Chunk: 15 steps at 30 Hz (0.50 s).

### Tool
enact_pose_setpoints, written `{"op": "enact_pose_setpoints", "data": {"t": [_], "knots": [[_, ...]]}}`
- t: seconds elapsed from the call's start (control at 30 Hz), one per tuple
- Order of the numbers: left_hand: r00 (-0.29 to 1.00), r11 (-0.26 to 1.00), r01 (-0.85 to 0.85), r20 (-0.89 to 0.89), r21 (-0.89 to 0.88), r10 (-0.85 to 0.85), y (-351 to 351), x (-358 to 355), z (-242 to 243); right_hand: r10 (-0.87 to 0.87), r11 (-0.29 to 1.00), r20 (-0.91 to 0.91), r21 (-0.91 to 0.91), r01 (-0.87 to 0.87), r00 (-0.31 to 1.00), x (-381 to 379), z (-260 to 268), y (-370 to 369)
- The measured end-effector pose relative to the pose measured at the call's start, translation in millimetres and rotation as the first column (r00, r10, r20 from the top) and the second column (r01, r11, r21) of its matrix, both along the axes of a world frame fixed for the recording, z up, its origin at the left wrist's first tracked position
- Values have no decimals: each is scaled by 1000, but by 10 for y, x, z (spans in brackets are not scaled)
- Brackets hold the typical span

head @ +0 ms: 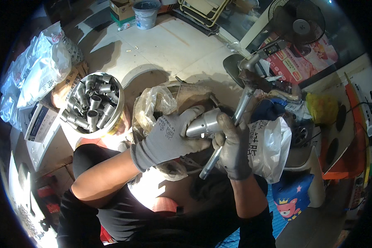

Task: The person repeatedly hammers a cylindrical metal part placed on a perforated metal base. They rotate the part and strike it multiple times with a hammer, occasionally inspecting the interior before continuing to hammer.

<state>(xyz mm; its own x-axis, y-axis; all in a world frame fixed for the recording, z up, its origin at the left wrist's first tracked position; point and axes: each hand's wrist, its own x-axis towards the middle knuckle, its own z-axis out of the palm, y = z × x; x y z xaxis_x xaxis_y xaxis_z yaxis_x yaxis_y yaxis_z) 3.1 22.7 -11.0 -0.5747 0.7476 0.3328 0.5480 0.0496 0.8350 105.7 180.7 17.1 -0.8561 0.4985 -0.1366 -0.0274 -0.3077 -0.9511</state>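
Note:
My left hand point(173, 133), in a grey coated work glove, grips a shiny cylindrical metal fitting point(204, 124) with small holes in its side. My right hand point(234, 145), gloved alike, is closed around the tubular metal handle point(244, 100) of a hammer. Its thumb and fingertips also touch the right end of the fitting. The hammer's dark, rusty head point(254, 81) points away from me, and the handle's lower end sticks out below the right hand. Beneath the hands is an open sack point(193, 93) with a clear plastic liner point(156, 104); its contents are mostly hidden.
On my left stands a white bucket point(121, 108) heaped with similar metal fittings point(94, 102). Plastic bags point(46, 62) lie beyond it. To the right are a white plastic bag point(269, 148), a blue cartoon-print bag point(293, 197) and a standing fan point(297, 26). A grey bucket point(146, 15) stands farther off.

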Motion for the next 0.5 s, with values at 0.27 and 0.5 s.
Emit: {"op": "enact_pose_setpoints", "data": {"t": [0.27,0.5], "knots": [[967,989,-146,-209,21,147,22,59,-45,-49,998,12,39,49,999,30,67,11],[879,983,-182,-453,-35,147,-89,29,17,27,1000,99,-14,-26,995,59,-3,31]]}}
